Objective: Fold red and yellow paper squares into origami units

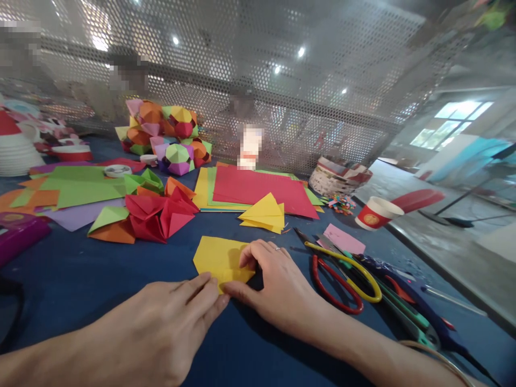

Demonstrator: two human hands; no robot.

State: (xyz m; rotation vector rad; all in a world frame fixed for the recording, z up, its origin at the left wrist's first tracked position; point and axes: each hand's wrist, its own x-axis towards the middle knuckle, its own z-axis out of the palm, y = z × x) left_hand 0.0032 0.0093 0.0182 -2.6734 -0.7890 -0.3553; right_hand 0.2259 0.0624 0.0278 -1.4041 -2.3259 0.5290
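A sheet of yellow paper [220, 255], folded at its near edge, lies on the dark blue table in front of me. My left hand [167, 314] presses that near edge, fingers close together and thumb mostly hidden. At the sheet's right end, my right hand [278, 277] curls with thumb and fingers around the paper and grips it. Just beyond the sheet rests a small pile of folded yellow triangles [264, 215]. To the right of my right hand are scissors [342, 274] with one red and one yellow handle.
Red folded paper pieces [161, 212] sit at left, near green sheets [88, 185]. Behind are colourful paper balls [179, 156] and a red sheet [262, 188] on a stack. A paper cup [377, 212], pink paper [344, 238] and a blue glue gun [427, 301] lie right.
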